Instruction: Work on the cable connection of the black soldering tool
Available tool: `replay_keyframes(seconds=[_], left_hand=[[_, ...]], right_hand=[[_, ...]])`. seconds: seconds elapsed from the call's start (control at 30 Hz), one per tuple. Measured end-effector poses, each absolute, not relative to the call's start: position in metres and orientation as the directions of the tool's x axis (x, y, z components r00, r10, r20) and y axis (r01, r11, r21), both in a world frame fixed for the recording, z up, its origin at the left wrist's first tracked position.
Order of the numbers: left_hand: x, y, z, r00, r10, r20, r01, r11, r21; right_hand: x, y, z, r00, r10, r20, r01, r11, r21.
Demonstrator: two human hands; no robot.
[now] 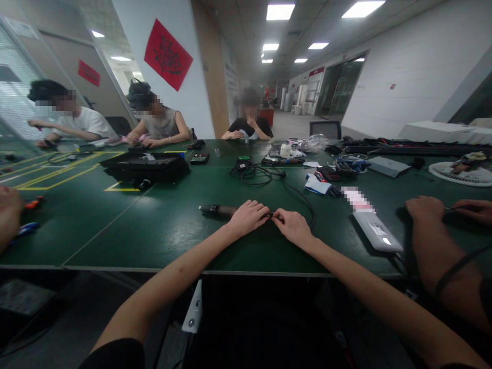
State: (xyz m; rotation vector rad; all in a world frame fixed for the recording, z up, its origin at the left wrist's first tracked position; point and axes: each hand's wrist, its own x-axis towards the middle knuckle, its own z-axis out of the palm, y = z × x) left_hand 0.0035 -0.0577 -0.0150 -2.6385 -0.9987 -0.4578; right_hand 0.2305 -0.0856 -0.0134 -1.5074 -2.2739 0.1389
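Note:
A dark, stick-shaped tool (218,210) with a brownish body and a narrow, stepped tip lies on the green table, tip to the left. My left hand (249,217) is closed over its right part, palm down. Close beside it, my right hand (294,225) pinches the tool's small dark right end between thumb and fingertips. The exact detail at the fingertips is too small to make out. A black cable (312,205) curves down behind my right hand; whether it joins the tool is hidden.
A black tray-like housing (144,166) stands at left. Coiled black cable (255,174) lies ahead. A white power bank-like device (376,231) sits at right, near a co-worker's hands (426,210). Another co-worker's hand (9,212) is at far left by blue-handled pliers (27,229). Several people sit opposite.

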Motion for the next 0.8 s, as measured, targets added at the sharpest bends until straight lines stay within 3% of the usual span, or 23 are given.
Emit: replay_keyframes(seconds=[0.8], left_hand=[[0.0027, -0.0581, -0.0153, 0.717, 0.574, 0.394, 0.667, -0.729, -0.153]], right_hand=[[0.2305, -0.0864, -0.0116, -0.33, 0.905, 0.269, 0.858, 0.406, -0.315]])
